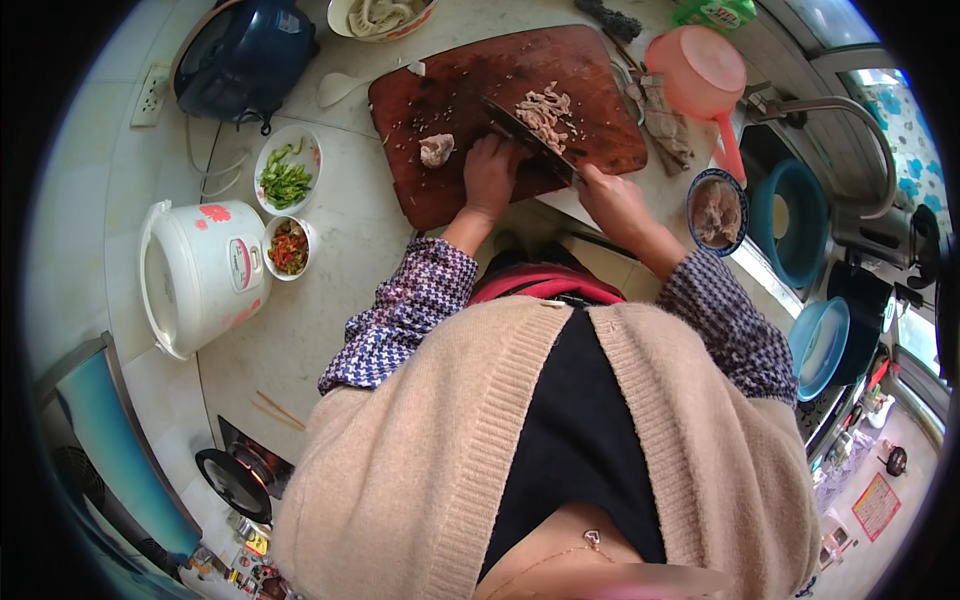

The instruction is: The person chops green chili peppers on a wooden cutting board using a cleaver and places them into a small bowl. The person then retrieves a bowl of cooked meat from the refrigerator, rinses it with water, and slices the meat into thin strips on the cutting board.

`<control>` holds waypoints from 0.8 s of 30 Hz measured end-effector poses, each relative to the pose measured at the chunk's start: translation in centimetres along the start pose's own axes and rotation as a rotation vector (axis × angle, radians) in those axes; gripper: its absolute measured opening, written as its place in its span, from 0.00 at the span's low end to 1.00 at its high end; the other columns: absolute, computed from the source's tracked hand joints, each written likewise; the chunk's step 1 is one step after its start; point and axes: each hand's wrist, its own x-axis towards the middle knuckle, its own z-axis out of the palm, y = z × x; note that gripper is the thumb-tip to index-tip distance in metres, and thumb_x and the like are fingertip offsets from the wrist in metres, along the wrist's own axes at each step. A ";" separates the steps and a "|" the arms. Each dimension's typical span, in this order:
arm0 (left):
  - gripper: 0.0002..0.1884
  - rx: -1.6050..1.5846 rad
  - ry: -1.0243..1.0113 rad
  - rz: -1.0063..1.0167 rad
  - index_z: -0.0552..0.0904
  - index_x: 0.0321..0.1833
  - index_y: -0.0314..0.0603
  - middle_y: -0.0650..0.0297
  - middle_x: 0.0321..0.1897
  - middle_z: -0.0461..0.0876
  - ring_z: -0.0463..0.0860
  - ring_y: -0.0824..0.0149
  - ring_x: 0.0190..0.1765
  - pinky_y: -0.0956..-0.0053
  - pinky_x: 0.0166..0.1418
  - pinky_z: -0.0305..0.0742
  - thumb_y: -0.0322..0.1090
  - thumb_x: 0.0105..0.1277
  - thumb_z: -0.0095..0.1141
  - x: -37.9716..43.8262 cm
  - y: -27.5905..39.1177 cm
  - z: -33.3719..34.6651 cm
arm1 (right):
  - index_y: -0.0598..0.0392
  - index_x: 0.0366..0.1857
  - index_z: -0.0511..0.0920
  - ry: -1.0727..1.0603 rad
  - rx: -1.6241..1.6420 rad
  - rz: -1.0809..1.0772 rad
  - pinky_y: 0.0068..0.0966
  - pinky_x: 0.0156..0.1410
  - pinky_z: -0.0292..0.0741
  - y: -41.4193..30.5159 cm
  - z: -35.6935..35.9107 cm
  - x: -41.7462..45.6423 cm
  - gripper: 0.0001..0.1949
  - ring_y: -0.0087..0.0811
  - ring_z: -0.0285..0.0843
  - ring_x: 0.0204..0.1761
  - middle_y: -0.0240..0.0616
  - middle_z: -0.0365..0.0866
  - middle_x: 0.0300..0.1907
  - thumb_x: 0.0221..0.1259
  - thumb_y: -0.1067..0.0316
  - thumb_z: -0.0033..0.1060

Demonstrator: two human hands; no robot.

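Note:
A reddish-brown wooden cutting board point(442, 82) lies on the counter. My right hand point(611, 196) grips the handle of a dark-bladed kitchen knife point(531, 139), whose blade slants up and left over the board. My left hand point(491, 171) rests on the board beside the blade with its fingers bent; whether something is under them is hidden. Sliced pale meat point(544, 114) lies in a pile beyond the knife. A small lump of meat point(436, 151) sits left of my left hand, with tiny scraps near it.
Left stand a bowl of sliced green peppers point(285, 180), a bowl of chopped red and green peppers point(288, 247) and a white rice cooker point(202, 274). To the right are a bowl of raw meat point(716, 214), a pink plastic ladle point(696, 73) and a teal basin point(802, 225) in the sink.

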 end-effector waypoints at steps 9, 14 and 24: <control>0.05 0.028 -0.049 -0.004 0.82 0.35 0.45 0.61 0.34 0.76 0.75 0.55 0.38 0.62 0.41 0.71 0.34 0.57 0.59 0.2 0.7 -0.7 | 0.58 0.33 0.70 -0.131 -0.112 -0.025 0.49 0.37 0.75 0.5 -3.5 -2.2 0.07 0.54 0.80 0.31 0.54 0.80 0.26 0.62 0.67 0.46; 0.07 0.131 -0.101 -0.003 0.83 0.37 0.47 0.62 0.35 0.75 0.75 0.56 0.39 0.63 0.40 0.71 0.35 0.57 0.58 -0.2 0.3 -0.6 | 0.58 0.32 0.68 -0.081 -0.010 -0.050 0.51 0.38 0.73 0.5 -0.4 0.9 0.08 0.57 0.78 0.30 0.56 0.78 0.24 0.61 0.65 0.48; 0.05 0.204 -0.029 -0.159 0.83 0.38 0.48 0.59 0.36 0.74 0.76 0.54 0.40 0.61 0.41 0.74 0.35 0.60 0.58 -1.7 2.7 -0.3 | 0.57 0.35 0.70 -0.131 -0.035 -0.153 0.50 0.38 0.73 4.2 -4.1 -1.1 0.07 0.55 0.79 0.32 0.54 0.80 0.27 0.63 0.65 0.45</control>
